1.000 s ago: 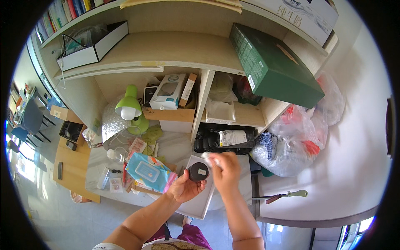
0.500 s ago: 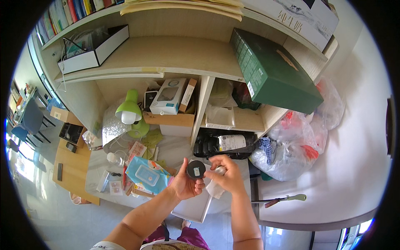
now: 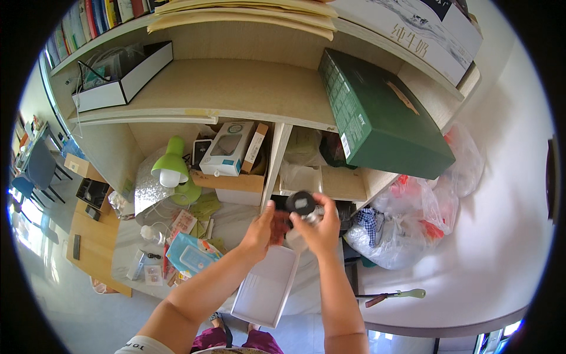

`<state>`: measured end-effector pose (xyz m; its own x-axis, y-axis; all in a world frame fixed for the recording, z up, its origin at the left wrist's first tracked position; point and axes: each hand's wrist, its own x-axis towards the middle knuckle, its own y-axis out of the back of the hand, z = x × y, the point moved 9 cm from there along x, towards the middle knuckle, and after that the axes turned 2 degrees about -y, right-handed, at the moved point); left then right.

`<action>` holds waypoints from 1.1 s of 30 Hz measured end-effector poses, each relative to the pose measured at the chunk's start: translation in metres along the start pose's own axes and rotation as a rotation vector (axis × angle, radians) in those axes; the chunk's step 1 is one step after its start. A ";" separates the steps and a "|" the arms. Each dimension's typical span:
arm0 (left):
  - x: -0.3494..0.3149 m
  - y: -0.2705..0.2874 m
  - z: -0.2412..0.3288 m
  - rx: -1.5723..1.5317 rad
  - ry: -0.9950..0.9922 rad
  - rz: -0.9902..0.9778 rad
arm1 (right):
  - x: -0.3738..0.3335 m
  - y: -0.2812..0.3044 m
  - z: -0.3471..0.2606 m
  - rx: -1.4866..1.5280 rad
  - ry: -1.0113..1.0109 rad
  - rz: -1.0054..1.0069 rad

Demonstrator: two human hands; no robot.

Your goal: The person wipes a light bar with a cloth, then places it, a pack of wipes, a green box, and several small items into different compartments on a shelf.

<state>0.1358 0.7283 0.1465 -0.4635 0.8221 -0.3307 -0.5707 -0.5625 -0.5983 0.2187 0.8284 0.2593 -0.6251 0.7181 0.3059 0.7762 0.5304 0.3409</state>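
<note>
My right hand has its fingers round a round black lid-like disc with a small pale mark on top. A blurred silvery thing and part of a white wipe show by the same hand. To the left is my left hand, thumb raised and fingers reaching toward the disc; these fingers are shaded and smeared, with no held thing visible. Below both hands lies a shallow white box tray at the table's front edge. A blue wipes pack lies left of my left forearm.
A green desk lamp and a carton of boxes stand at the back. A large green box juts from the shelf above right. Plastic bags and a green-handled tool are at the right.
The black disc has passed from my left hand to my right. Both hands have moved up and away from me, showing more of the white tray. The view has shifted slightly.
</note>
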 end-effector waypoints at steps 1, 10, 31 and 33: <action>0.000 -0.008 0.023 0.189 -0.219 0.105 | 0.014 0.008 0.003 -0.096 0.056 0.129; 0.041 -0.035 0.071 0.956 -0.825 0.184 | 0.068 -0.013 0.037 -0.505 -0.080 0.156; -0.125 0.054 -0.051 1.086 -0.742 0.197 | -0.168 0.034 0.163 -0.277 -0.415 0.289; -0.164 0.109 -0.100 1.123 -0.603 0.301 | -0.243 0.024 0.201 -0.304 -0.508 0.252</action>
<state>0.2174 0.5415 0.0622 -0.7326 0.6482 0.2076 -0.5068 -0.7231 0.4694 0.4060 0.7571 0.0140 -0.2513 0.9676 -0.0244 0.7896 0.2196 0.5729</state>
